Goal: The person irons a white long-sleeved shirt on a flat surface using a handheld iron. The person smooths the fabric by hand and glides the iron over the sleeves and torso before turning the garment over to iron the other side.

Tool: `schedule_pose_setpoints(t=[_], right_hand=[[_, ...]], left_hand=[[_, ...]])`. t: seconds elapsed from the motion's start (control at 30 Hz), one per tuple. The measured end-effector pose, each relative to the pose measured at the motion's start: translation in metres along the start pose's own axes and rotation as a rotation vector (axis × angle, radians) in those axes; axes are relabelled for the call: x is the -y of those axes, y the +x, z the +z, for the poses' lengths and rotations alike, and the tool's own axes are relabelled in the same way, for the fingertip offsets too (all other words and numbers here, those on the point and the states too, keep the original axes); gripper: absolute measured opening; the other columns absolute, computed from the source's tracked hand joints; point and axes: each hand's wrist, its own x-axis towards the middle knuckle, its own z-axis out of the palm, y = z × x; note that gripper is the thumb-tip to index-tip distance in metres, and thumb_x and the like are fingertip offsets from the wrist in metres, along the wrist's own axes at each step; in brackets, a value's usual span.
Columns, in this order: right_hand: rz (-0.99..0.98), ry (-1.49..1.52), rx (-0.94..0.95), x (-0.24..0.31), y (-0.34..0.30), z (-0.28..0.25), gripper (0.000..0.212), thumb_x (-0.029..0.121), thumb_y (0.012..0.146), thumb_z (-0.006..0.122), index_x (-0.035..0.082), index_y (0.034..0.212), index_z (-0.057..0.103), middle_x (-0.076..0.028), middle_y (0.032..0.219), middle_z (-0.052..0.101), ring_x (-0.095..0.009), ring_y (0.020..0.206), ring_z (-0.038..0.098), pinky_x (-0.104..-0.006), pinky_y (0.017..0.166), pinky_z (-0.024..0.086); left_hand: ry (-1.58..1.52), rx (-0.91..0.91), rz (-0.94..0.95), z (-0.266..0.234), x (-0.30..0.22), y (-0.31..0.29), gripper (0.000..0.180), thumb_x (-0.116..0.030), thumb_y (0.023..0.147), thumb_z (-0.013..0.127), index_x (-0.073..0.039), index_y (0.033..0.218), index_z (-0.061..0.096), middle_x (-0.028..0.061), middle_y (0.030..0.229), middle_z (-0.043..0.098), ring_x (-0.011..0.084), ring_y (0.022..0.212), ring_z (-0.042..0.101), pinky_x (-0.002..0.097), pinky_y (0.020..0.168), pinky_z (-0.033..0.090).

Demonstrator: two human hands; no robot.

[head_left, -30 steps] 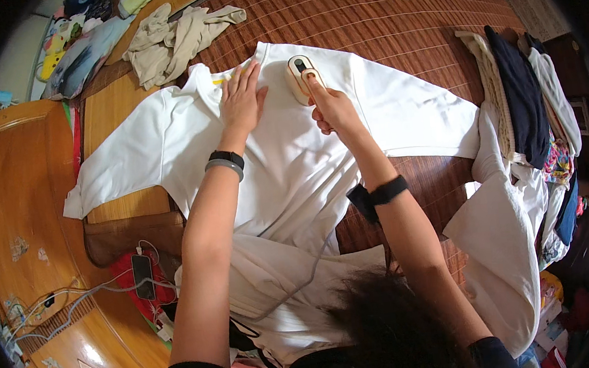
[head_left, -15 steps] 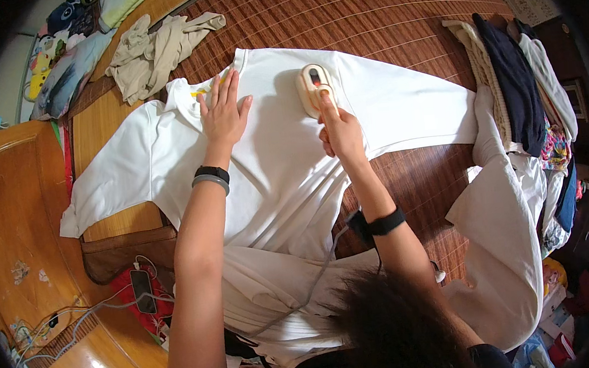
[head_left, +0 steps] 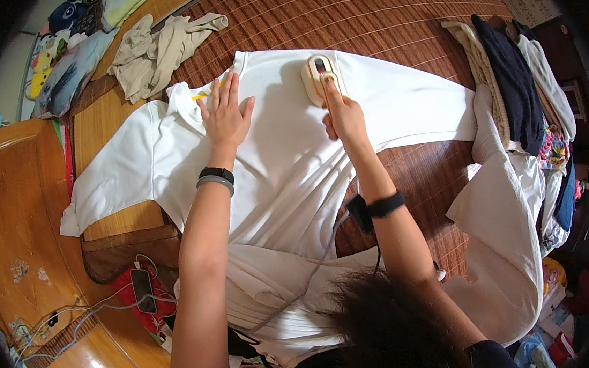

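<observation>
A white long-sleeved top [head_left: 283,129] lies spread on a brown slatted mat, its collar to the left and one sleeve stretched out to the right. My left hand [head_left: 228,116] rests flat near the collar and shoulder, fingers spread. My right hand [head_left: 345,118] grips a small cream handheld iron [head_left: 316,91] with an oval head. The iron sits against the upper part of the top, close to the seam of the right-hand sleeve. Wrinkles gather in the cloth below my hands. My palm partly hides the iron's handle.
A grey cord [head_left: 316,273] runs across white fabric below, by my right forearm. At left, a phone [head_left: 143,290] with cables lies on red cloth by a wooden headboard [head_left: 21,187]. A crumpled beige garment [head_left: 157,52] lies far left; folded clothes [head_left: 510,84] hang at right.
The iron in my right hand has moved slightly right and away from me over the top. My left hand stays almost in place on the cloth.
</observation>
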Motion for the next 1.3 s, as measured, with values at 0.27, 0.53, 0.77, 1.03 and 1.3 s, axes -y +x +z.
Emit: schedule_pose_setpoints(t=[0.27, 0.53, 0.77, 1.03, 1.3], right_hand=[[0.12, 0.007, -0.027, -0.034, -0.079, -0.022, 0.05, 0.052, 0.097, 0.047, 0.007, 0.076, 0.052, 0.004, 0.05, 0.036, -0.006, 0.038, 0.031, -0.0247, 0.035, 0.022], [-0.024, -0.028, 0.038, 0.005, 0.009, -0.003, 0.055, 0.057, 0.093, 0.051, 0.003, 0.08, 0.053, -0.001, 0.053, 0.043, -0.009, 0.038, 0.036, -0.0243, 0.036, 0.027], [0.019, -0.132, 0.075, 0.006, 0.004, -0.021, 0.055, 0.054, 0.092, 0.053, 0.002, 0.075, 0.056, -0.003, 0.049, 0.046, -0.012, 0.036, 0.042, -0.0275, 0.036, 0.032], [0.123, -0.231, 0.028, -0.037, -0.096, -0.057, 0.054, 0.053, 0.096, 0.048, 0.005, 0.073, 0.056, 0.0, 0.051, 0.045, -0.008, 0.04, 0.042, -0.0256, 0.039, 0.032], [0.168, -0.165, 0.099, -0.028, -0.081, -0.053, 0.051, 0.054, 0.096, 0.047, 0.007, 0.076, 0.052, 0.002, 0.051, 0.042, -0.007, 0.039, 0.038, -0.0243, 0.035, 0.029]], left_hand=[[-0.03, -0.067, 0.024, 0.0, 0.002, -0.001, 0.065, -0.051, 0.094, 0.046, -0.022, 0.149, 0.028, -0.008, 0.154, 0.03, 0.0202, 0.144, 0.024, 0.0651, 0.11, 0.018], [-0.032, -0.025, 0.014, 0.0, -0.005, 0.0, 0.065, -0.049, 0.095, 0.045, -0.024, 0.151, 0.024, -0.0075, 0.156, 0.027, 0.021, 0.145, 0.022, 0.0639, 0.111, 0.015], [-0.022, -0.021, 0.022, 0.004, -0.004, 0.002, 0.065, -0.051, 0.096, 0.043, -0.025, 0.152, 0.022, -0.0079, 0.156, 0.026, 0.02, 0.145, 0.021, 0.0641, 0.111, 0.015], [0.038, 0.018, 0.006, 0.005, 0.007, 0.001, 0.066, -0.054, 0.096, 0.039, -0.028, 0.153, 0.019, -0.0088, 0.157, 0.022, 0.0187, 0.146, 0.019, 0.0629, 0.113, 0.012], [0.014, 0.03, 0.093, 0.009, 0.029, 0.011, 0.051, -0.04, 0.101, 0.035, -0.031, 0.15, 0.026, -0.0138, 0.155, 0.025, 0.0156, 0.144, 0.023, 0.0634, 0.112, 0.016]])
